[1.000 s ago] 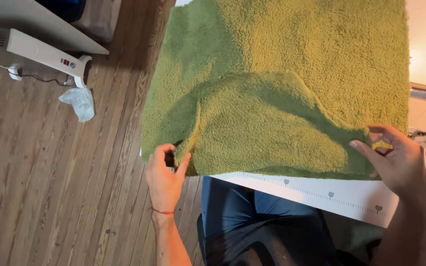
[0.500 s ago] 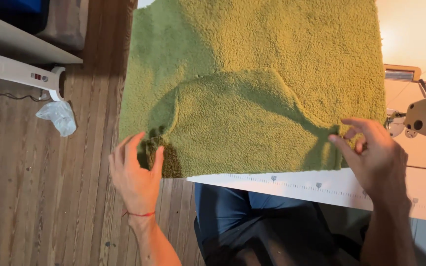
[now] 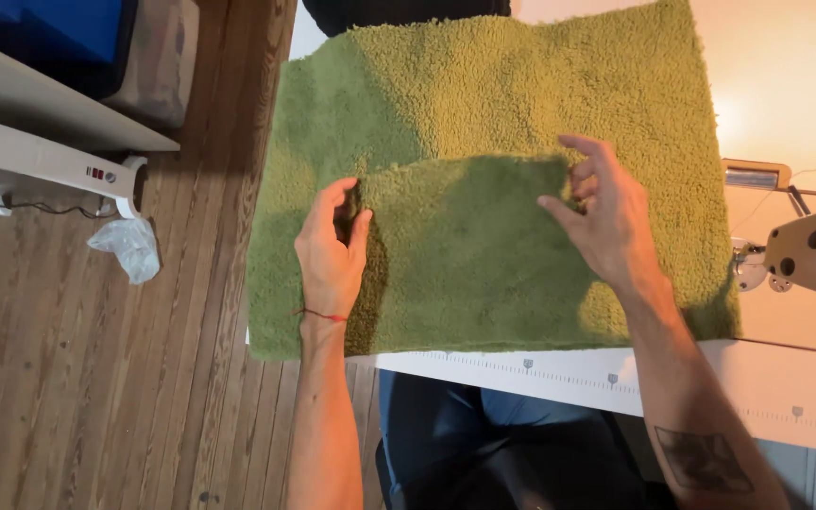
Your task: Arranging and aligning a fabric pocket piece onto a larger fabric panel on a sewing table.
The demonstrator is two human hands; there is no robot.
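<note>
A shaggy green mat (image 3: 484, 104) lies spread on a white table (image 3: 710, 378), its left part hanging past the table edge. A smaller piece of the same green pile (image 3: 465, 246) is folded up over the near middle of the mat. My left hand (image 3: 332, 250) pinches the upper left corner of this fold. My right hand (image 3: 602, 212) pinches its upper right corner, fingers spread above it.
A beige sewing machine head (image 3: 814, 250) juts in at the right. A ruler strip runs along the table's front edge (image 3: 559, 373). On the wooden floor to the left are a white appliance (image 3: 49, 161), a crumpled plastic bag (image 3: 127, 247) and a blue box (image 3: 44, 33).
Both hands have carried the near edge of the green pile up and away from me, so the fold now lies higher on the mat. The view has shifted too.
</note>
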